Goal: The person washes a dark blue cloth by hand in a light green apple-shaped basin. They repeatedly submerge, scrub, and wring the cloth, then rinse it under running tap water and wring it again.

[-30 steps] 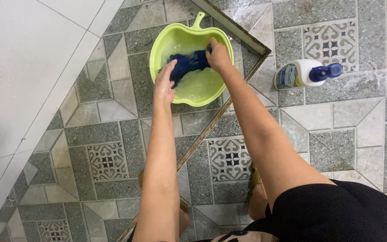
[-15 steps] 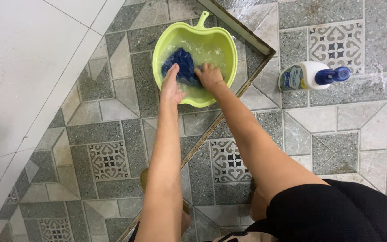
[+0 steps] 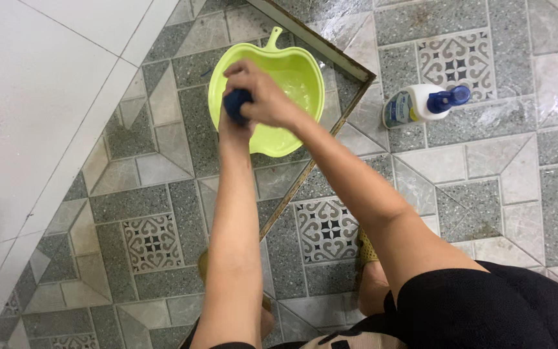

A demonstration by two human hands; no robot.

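Both my hands are bunched around a dark blue cloth (image 3: 236,103), held over the near-left rim of a lime-green, apple-shaped basin (image 3: 292,77). My right hand (image 3: 263,97) lies on top, its fingers curled down and pressed tight over the wad, so only a small blue lump shows out from under it on the left. My left hand (image 3: 234,126) comes up from below and is mostly covered by the right one and the cloth; I think it is clenched on the same bundle, though its fingers are hidden from me. Beyond my grip, the basin's hollow holds clear water with a few bubbles. The basin stands on patterned grey floor tiles (image 3: 150,239), with a metal edging strip (image 3: 305,174) running just past its far and right sides. Well off to the right of my hands a white bottle with a blue cap (image 3: 424,103) lies on its side.
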